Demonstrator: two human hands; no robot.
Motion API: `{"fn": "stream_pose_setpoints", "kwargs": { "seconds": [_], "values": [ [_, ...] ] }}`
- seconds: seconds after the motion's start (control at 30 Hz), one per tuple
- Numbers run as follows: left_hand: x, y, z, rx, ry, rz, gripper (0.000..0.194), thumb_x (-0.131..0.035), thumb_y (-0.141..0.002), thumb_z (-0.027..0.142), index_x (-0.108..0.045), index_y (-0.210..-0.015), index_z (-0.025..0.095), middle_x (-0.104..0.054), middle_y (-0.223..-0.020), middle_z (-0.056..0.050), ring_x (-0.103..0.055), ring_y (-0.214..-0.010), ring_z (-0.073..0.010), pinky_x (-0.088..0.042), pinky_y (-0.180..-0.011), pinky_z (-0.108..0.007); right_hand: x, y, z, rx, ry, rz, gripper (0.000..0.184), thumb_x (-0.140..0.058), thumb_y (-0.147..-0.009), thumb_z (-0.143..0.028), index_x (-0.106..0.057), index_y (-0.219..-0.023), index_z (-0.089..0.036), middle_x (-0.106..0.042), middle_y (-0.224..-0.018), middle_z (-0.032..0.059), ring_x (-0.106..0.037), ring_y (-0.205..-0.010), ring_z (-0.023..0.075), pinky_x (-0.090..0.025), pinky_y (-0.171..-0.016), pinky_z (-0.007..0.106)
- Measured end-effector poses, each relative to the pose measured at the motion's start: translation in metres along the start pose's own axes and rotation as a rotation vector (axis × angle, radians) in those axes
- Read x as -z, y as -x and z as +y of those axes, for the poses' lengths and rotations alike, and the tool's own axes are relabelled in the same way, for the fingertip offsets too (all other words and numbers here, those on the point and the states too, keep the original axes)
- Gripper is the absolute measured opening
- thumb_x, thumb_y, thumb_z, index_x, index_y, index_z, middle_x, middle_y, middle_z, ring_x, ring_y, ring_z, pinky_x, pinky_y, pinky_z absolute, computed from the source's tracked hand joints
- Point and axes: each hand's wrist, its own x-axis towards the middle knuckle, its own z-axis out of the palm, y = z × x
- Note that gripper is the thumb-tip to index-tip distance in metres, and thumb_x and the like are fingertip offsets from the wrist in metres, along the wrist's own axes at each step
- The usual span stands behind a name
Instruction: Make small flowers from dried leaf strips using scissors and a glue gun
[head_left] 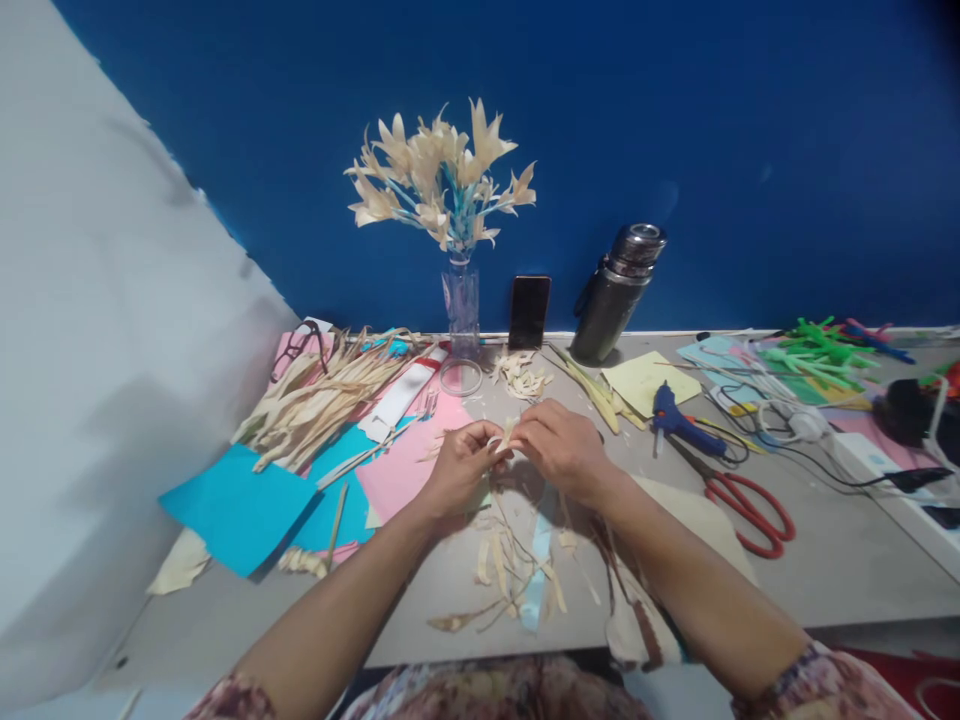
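My left hand [463,468] pinches a small pale strip, apparently dried husk [507,432], above the middle of the table. From the other side, the fingers of my right hand [564,447] close on the same piece, so the two hands nearly touch. Its lower part is hidden by the fingers. Below them lie thin husk scraps [499,560] and a light blue paper strip [538,560]. Curled husk pieces [523,374] and a roll of clear tape [460,377] rest just beyond my hands.
Husk flowers [442,165] stand in a clear vase [462,305] by a phone [529,312] and a steel flask [616,295]. Dried husks [322,395] and blue paper [240,508] lie left. A glue gun [682,420], red-handled scissors [750,510] and a power strip [900,495] are right.
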Motion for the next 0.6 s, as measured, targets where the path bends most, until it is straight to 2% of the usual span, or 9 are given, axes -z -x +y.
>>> {"fn": "stream_pose_setpoints", "kwargs": {
  "seconds": [0.13, 0.33, 0.47, 0.6],
  "values": [
    [0.004, -0.001, -0.002, -0.007, 0.002, -0.022, 0.033, -0.084, -0.072, 0.040, -0.063, -0.080, 0.015, -0.059, -0.061, 0.001, -0.052, -0.053, -0.0103, -0.045, -0.054, -0.024, -0.001, -0.001, -0.001, -0.021, -0.041, 0.005, 0.022, -0.052, -0.100, -0.030, -0.066, -0.087, -0.019, -0.065, -0.086, 0.0066, -0.056, -0.083, 0.0197, -0.039, -0.064, 0.030],
    [0.013, -0.006, -0.006, -0.066, -0.033, -0.020, 0.037, -0.083, -0.071, 0.045, -0.068, -0.076, 0.012, -0.063, -0.064, -0.004, -0.052, -0.054, -0.0100, -0.041, -0.054, -0.023, 0.000, -0.003, -0.002, -0.080, -0.230, -0.026, 0.024, -0.048, -0.102, -0.029, -0.066, -0.090, -0.020, -0.064, -0.087, 0.0066, -0.058, -0.082, 0.0182, -0.044, -0.068, 0.028],
    [0.008, -0.004, -0.002, -0.028, -0.004, -0.038, 0.034, -0.084, -0.070, 0.042, -0.068, -0.074, 0.012, -0.062, -0.062, -0.002, -0.051, -0.053, -0.0098, -0.043, -0.055, -0.024, 0.003, -0.004, -0.002, -0.149, -0.358, -0.034, 0.022, -0.051, -0.101, -0.029, -0.066, -0.088, -0.020, -0.066, -0.085, 0.0051, -0.061, -0.081, 0.0174, -0.045, -0.071, 0.028],
    [0.002, 0.001, 0.007, -0.035, -0.101, -0.015, 0.026, -0.083, -0.069, 0.035, -0.069, -0.071, 0.013, -0.059, -0.060, 0.000, -0.052, -0.054, -0.0111, -0.045, -0.053, -0.024, 0.002, -0.003, -0.006, -0.186, -0.297, -0.008, 0.026, -0.053, -0.100, -0.032, -0.063, -0.080, -0.020, -0.064, -0.077, 0.0043, -0.058, -0.075, 0.0173, -0.042, -0.067, 0.029]
  ]
}}
